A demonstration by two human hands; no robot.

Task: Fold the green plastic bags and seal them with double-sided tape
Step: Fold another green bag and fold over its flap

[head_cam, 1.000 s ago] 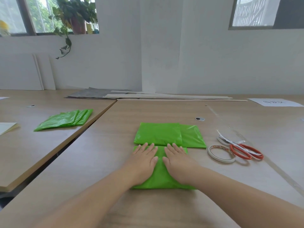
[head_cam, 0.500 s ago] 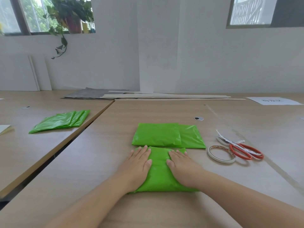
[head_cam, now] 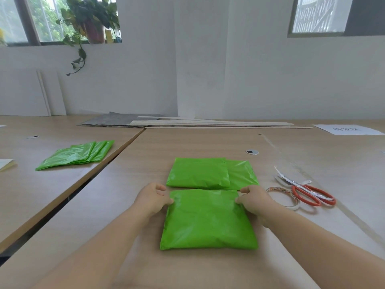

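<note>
Green, limp, slippery film, the folded bag [head_cam: 208, 220] near the desk's [head_cam: 187, 142] front edge is pinched, apparently, at both far corners by left hand [head_cam: 153, 198] and right hand [head_cam: 253, 200].

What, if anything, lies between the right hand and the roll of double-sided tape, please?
Nothing visible lies between them: the right hand, gripping the folded green bag, sits just left of the tape roll. The red-handled scissors overlap the roll's right side only.
</note>
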